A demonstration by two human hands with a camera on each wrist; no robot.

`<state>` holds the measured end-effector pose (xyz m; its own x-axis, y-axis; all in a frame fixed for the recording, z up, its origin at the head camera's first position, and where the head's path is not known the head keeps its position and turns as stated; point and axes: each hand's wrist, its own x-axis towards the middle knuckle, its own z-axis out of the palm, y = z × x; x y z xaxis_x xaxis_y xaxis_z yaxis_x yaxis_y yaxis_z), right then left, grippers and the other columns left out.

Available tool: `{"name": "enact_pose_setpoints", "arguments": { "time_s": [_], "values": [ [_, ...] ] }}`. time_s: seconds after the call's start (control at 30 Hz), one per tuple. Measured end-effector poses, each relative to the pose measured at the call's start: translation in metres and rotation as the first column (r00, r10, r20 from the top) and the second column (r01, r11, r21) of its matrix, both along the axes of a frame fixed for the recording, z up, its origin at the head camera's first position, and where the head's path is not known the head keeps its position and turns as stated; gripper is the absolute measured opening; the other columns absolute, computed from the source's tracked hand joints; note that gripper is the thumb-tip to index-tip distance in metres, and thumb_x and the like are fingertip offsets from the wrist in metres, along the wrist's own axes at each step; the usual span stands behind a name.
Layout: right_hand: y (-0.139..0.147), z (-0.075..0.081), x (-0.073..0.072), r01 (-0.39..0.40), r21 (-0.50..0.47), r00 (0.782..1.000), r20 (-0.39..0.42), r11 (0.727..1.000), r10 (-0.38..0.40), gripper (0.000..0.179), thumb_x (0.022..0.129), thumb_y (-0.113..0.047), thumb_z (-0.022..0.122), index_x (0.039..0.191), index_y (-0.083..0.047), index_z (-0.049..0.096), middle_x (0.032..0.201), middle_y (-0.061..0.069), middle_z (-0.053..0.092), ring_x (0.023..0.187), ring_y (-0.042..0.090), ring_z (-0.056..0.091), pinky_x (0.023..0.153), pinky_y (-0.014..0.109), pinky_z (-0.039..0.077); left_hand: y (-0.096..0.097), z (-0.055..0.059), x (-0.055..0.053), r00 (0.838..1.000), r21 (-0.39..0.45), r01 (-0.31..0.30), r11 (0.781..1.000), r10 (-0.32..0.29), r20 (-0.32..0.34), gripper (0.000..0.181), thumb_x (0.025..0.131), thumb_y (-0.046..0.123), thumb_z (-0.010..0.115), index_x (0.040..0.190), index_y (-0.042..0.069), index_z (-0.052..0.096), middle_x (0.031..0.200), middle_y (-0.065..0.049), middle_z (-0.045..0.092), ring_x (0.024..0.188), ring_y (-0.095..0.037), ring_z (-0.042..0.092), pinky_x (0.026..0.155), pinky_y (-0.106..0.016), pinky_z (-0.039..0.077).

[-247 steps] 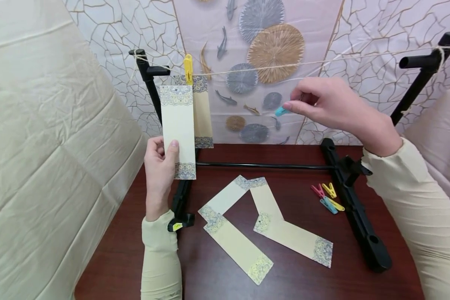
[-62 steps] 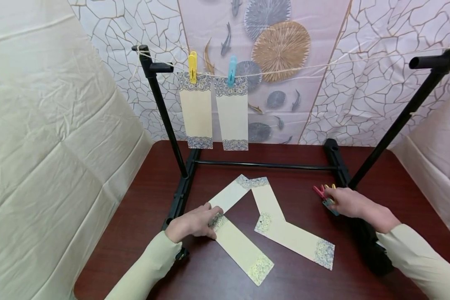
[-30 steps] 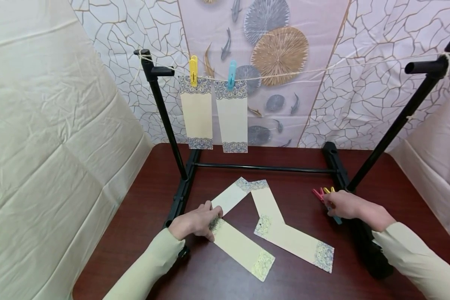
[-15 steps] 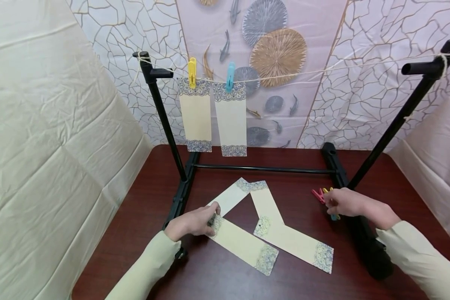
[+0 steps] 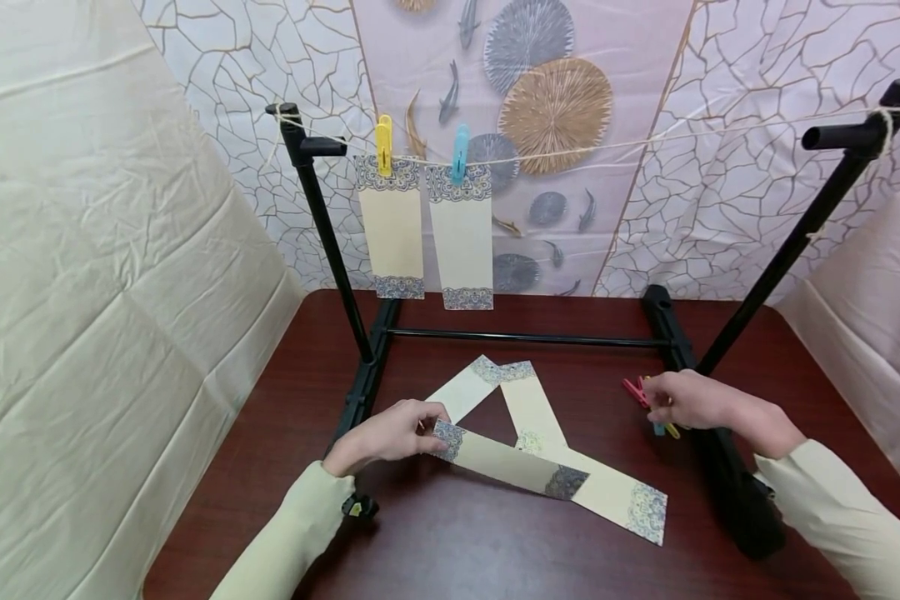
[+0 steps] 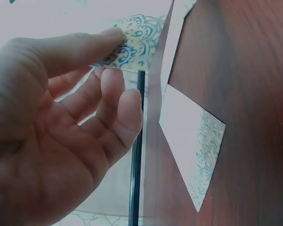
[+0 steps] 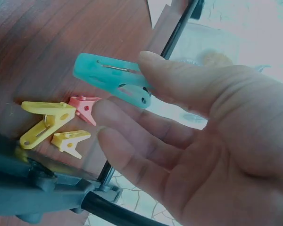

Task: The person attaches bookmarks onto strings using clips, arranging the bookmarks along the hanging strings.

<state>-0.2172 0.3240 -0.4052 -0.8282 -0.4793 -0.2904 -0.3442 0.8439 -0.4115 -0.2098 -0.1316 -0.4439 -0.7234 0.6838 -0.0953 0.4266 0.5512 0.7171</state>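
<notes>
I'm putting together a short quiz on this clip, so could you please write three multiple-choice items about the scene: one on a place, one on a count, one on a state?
1. Where does the yellow peg sit?
A. on the table
B. on the string, left of the blue peg
C. in the right hand

2. How many paper strips hang from the string?
A. two
B. three
C. four

3. What is the left hand doing?
A. resting flat on the table
B. gripping the black stand
C. pinching one end of a paper strip, lifted off the table

Answers:
1 B, it clips the left hanging strip beside the blue peg.
2 A, only two hang.
3 C, thumb and fingers pinch the patterned end of the lifted strip.
</notes>
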Motion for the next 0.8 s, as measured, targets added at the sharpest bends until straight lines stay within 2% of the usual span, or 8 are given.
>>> {"name": "enact_pose_setpoints", "arguments": {
  "time_s": [0.17,0.3,0.4,0.6,0.8],
  "values": [
    [-0.004,0.006,0.0,0.001,-0.004,1.0,-0.029,1.0,-0.001,0.019,0.091,-0.016,0.069,0.079,-0.015,0.054,0.069,-0.003,0.054,0.054,0.008,0.047,0.05,0.024,0.039,0.001,0.004,0.0,0.998,0.119,-0.027,0.992,0.02,0.062,0.006,0.092,0.019,0.069,0.093,0.02,0.064,0.084,0.003,0.063,0.072,-0.015,0.058,0.058,-0.025,0.049],
    [-0.008,0.015,-0.001,0.0,-0.021,0.997,-0.077,1.0,-0.002,0.016,0.091,-0.017,0.069,0.081,-0.016,0.056,0.07,-0.004,0.055,0.053,0.007,0.047,0.051,0.024,0.039,0.004,0.009,0.0,0.992,0.262,-0.049,0.964,0.017,0.124,0.006,0.096,0.017,0.063,0.1,0.013,0.06,0.095,-0.006,0.065,0.079,-0.033,0.067,0.065,-0.039,0.059],
    [-0.012,0.02,0.0,0.011,-0.041,0.993,-0.121,0.999,-0.016,0.017,0.091,-0.018,0.069,0.08,-0.017,0.056,0.07,-0.006,0.057,0.052,0.006,0.046,0.051,0.023,0.038,0.008,0.014,-0.001,0.986,0.341,-0.072,0.937,0.014,0.169,0.008,0.098,0.016,0.06,0.104,0.01,0.058,0.099,-0.014,0.064,0.078,-0.039,0.07,0.066,-0.048,0.059],
    [-0.023,0.026,0.001,0.024,-0.068,0.984,-0.172,0.997,-0.035,0.016,0.091,-0.021,0.069,0.081,-0.018,0.057,0.069,-0.008,0.059,0.053,0.005,0.045,0.05,0.023,0.038,0.013,0.025,-0.004,0.98,0.372,-0.141,0.918,0.077,0.182,0.017,0.097,0.02,0.061,0.113,0.012,0.061,0.097,-0.017,0.064,0.077,-0.027,0.074,0.053,-0.043,0.057],
    [-0.03,0.034,0.002,0.062,-0.103,0.974,-0.211,0.993,-0.082,0.014,0.092,-0.019,0.069,0.084,-0.018,0.058,0.064,-0.005,0.054,0.049,0.007,0.045,0.048,0.024,0.039,0.019,0.036,-0.009,0.988,0.375,-0.145,0.915,0.111,0.111,0.021,0.097,0.017,0.062,0.118,0.013,0.059,0.094,-0.015,0.067,0.072,-0.026,0.072,0.052,-0.042,0.057]
  ]
}}
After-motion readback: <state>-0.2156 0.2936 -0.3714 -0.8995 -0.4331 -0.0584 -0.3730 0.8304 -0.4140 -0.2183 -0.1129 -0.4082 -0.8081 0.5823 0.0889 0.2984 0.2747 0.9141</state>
